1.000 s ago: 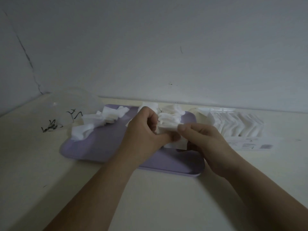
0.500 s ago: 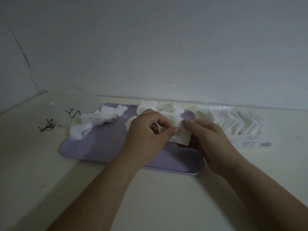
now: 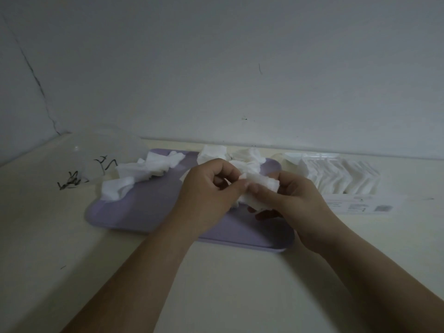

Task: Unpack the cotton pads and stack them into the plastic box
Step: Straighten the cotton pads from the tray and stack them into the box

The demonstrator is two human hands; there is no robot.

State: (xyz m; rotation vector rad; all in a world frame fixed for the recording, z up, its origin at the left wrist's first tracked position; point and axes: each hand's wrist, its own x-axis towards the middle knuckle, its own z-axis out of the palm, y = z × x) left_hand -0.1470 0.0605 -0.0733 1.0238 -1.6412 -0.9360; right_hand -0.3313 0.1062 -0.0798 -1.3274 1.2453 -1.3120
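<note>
White crumpled cotton pad (image 3: 260,188) pinched between your left hand (image 3: 209,195) and right hand (image 3: 295,200), above lilac rectangular plastic tray (image 3: 134,212).

Plain home room: cracked wall (image 3: 216,68), cream countertop (image 3: 216,284)

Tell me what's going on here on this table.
A person's left hand and right hand both pinch a bunch of white cotton pads above a lilac tray. More loose pads lie along the tray's far side. At the right, a row of pads stands packed in a clear container.
</note>
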